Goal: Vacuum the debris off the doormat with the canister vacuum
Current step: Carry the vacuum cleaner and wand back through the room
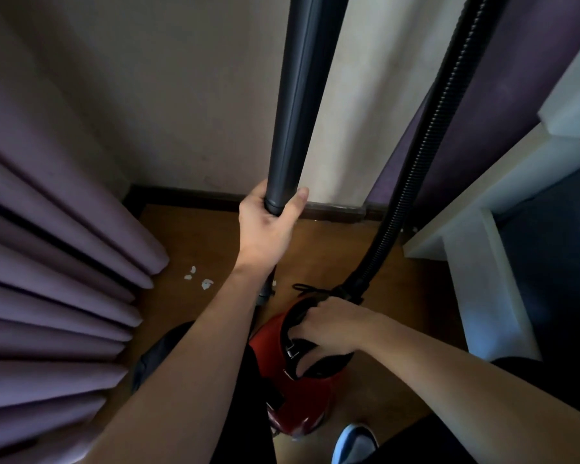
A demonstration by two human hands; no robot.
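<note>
A red canister vacuum (298, 403) stands on the brown floor below me. My right hand (329, 324) is closed around its black carry handle on top. The dark grey wand (298, 102) rises upright in front of me, and my left hand (268, 222) grips it at its lower collar. A black ribbed hose (426, 149) runs from the canister's front up and out of the top of the view. A few white scraps of debris (198, 279) lie on the floor left of the wand. No doormat is recognisable in view.
Purple pleated curtains (54, 262) hang on the left. A cream wall with a dark skirting board (195, 195) closes the corner. White furniture (482, 212) stands on the right. A blue and white shoe (355, 440) shows at the bottom.
</note>
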